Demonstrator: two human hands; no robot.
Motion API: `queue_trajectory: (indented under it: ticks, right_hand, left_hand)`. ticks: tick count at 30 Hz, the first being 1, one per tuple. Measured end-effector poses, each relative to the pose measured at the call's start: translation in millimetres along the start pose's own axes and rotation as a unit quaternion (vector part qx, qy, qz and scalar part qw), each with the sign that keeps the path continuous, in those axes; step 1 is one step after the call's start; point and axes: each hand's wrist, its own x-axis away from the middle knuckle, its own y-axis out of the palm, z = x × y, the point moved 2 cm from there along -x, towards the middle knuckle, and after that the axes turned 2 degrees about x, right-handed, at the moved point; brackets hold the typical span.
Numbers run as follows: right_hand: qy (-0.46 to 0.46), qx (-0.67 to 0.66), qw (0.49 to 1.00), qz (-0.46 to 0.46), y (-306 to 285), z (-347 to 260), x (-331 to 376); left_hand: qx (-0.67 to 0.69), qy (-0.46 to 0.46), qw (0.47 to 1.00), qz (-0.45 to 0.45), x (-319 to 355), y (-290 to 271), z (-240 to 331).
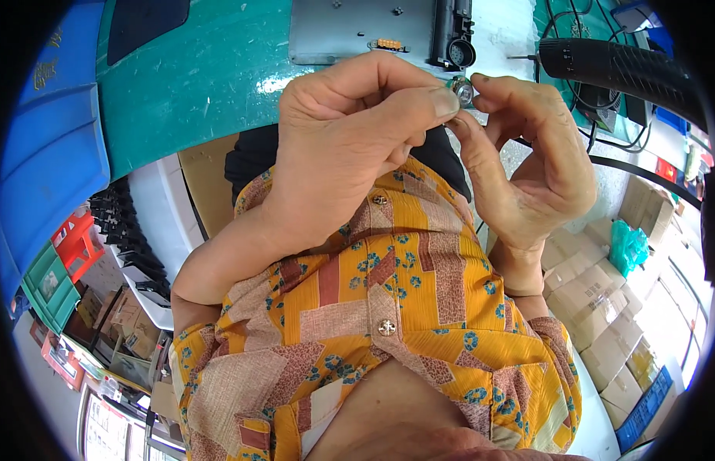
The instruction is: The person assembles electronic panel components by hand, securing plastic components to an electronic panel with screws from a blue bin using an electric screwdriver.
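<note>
Both my hands are raised in front of my chest, close to the table's edge. Between thumb and bent fingers my left hand (338, 142) pinches a small round silvery part (463, 91) with a clear centre and a bit of green at its rim. The thumb and forefinger of my right hand (536, 150) close on the same part from the right. What exactly it is, I cannot make out. Just beyond my hands lies a grey panel (338, 34) with a small orange-and-white component (387, 44) on it. A black plastic housing (452, 34) with a round socket adjoins the panel's right side.
The green tabletop (196, 92) is scuffed. A black-handled tool (611, 65) with a thin metal tip juts in from the right, among black cables. Blue bins (54, 154) stand at the left. Cardboard boxes (588, 284) and a green plastic bag (628, 244) sit at the right.
</note>
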Motion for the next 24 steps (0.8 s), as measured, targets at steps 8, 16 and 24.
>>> queue_trajectory:
  ticks: [8, 16, 24]
  right_hand:
    - [0.007, -0.016, 1.0, 0.006, 1, 1, 0]
    - [-0.017, -0.013, 1.0, -0.022, -1, 1, -7]
    - [0.004, 0.025, 0.999, 0.036, 1, 21, -12]
  left_hand:
    - [0.028, -0.045, 0.999, -0.005, 1, 0, -2]
    - [0.045, -0.043, 0.998, -0.015, 1, -3, -3]
    - [-0.19, 0.118, 0.974, 0.027, 12, 3, 9]
